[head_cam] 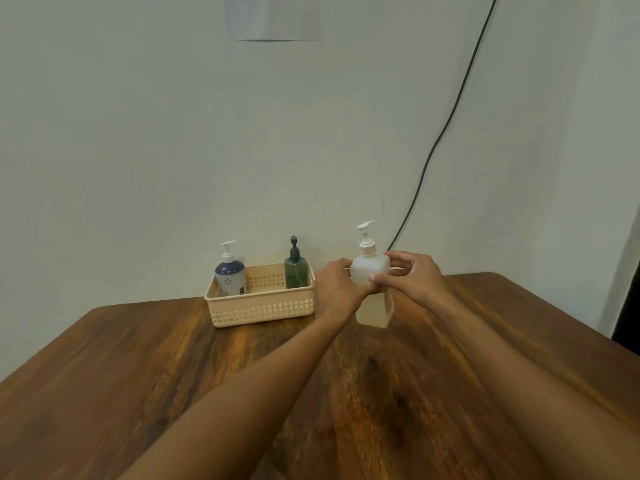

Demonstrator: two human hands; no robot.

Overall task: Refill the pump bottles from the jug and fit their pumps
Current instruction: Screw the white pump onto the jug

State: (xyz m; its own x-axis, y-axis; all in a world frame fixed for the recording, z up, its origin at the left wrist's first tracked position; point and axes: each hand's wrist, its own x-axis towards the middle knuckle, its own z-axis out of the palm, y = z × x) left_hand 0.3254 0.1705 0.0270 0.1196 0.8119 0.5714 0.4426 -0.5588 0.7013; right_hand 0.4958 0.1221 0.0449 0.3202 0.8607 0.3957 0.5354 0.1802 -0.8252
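**Third bottle in hand, two waiting in the basket**

Both hands are on the frosted bottle (369, 270), just to the right of the basket (242, 311) at the far side of the table (173, 375). The left hand (341, 289) wraps its fingers round the bottle's left side. The right hand (412, 278) pinches it, thumb across the front and curled fingers behind the shoulder. Whether the base is resting on the wood, I can't tell.

By my reading we're well along. The white pump (366, 233) sits on this bottle's neck, and the blue-and-white bottle (230, 277) and green bottle (296, 271) stand upright in the basket wearing theirs. The jug is nowhere in view. Fill levels and how tightly the collar is screwed down can't be judged.

The bottle is translucent, matte plastic, square-shouldered and flat-sided. The basket is pale beige plastic with perforated walls. The table is glossy, dark, strongly grained wood.
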